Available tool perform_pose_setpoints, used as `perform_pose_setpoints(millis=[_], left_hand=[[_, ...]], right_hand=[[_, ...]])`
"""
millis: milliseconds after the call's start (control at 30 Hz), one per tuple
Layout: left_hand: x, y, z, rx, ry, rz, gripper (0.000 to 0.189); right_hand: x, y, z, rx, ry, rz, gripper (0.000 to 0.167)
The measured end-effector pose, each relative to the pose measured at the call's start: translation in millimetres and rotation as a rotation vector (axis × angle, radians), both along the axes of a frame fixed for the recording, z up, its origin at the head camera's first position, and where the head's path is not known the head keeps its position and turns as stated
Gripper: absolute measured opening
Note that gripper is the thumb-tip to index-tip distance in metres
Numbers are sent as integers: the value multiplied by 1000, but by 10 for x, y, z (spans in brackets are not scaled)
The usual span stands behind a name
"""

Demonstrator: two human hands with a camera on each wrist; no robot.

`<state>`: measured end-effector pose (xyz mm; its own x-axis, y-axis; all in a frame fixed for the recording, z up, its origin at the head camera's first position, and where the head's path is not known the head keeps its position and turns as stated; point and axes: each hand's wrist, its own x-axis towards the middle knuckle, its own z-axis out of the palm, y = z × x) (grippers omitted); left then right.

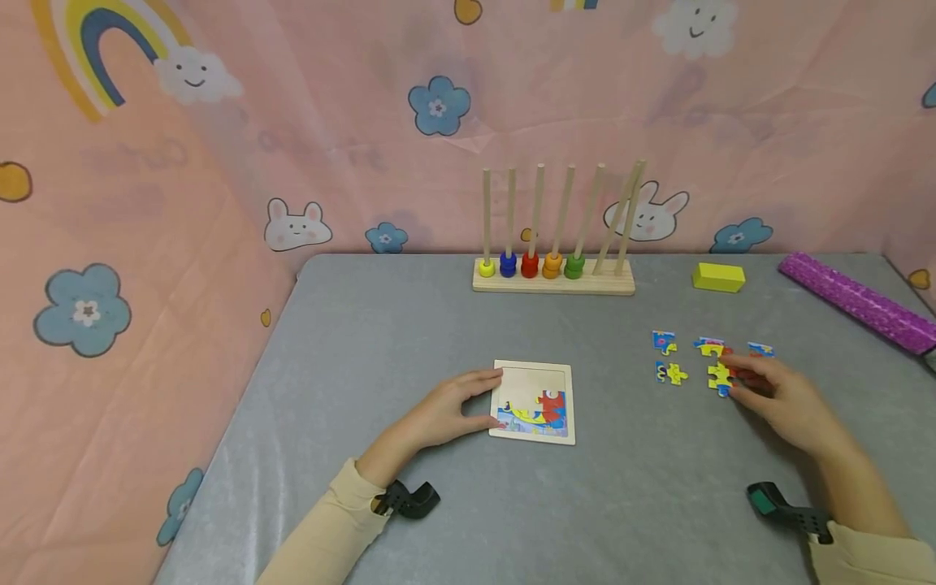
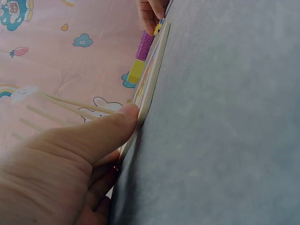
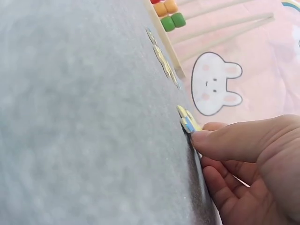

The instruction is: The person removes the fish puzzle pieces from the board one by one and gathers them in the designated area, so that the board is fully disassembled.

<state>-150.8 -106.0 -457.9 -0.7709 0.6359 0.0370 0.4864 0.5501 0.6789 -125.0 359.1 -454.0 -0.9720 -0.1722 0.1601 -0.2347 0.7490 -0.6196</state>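
Observation:
A square wooden puzzle board (image 1: pixel 531 439) lies on the grey table, its lower part filled with joined blue, yellow and red pieces and its upper part bare wood. My left hand (image 1: pixel 446 410) holds the board by its left side, thumb and fingertips spread along the edge; the left wrist view shows the thumb (image 2: pixel 123 117) against the rim. Off to the right, my right hand (image 1: pixel 793 402) pinches a yellow and blue puzzle piece (image 1: pixel 720 378) between thumb and fingers, low over the table. Beside it lie loose pieces (image 1: pixel 671 374); the hand partly covers some.
A wooden bead rack (image 1: pixel 553 284) with upright rods and coloured beads stands at the back. Right of it are a yellow block (image 1: pixel 719 277) and a glittery purple roll (image 1: pixel 855 296). A pink printed cloth (image 1: pixel 351 122) hangs behind the table.

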Motion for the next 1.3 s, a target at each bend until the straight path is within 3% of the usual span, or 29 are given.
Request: perform_pose_setpoints(millis=[333, 567, 733, 900, 1300], left_hand=[[-4, -20, 3, 2, 3, -13, 65], [-9, -25, 0, -5, -1, -6, 65], [-8, -25, 14, -2, 10, -6, 65], [-10, -22, 8, -6, 9, -3, 66], [-3, -8, -4, -14, 0, -6, 65]], right_hand=[[23, -56, 1, 30, -38, -27, 37], [12, -69, -9, -9, -92, -24, 38], [0, -43, -28, -10, -53, -21, 39], [-8, -14, -42, -82, -9, 2, 40], [65, -104, 102, -85, -113, -77, 54]])
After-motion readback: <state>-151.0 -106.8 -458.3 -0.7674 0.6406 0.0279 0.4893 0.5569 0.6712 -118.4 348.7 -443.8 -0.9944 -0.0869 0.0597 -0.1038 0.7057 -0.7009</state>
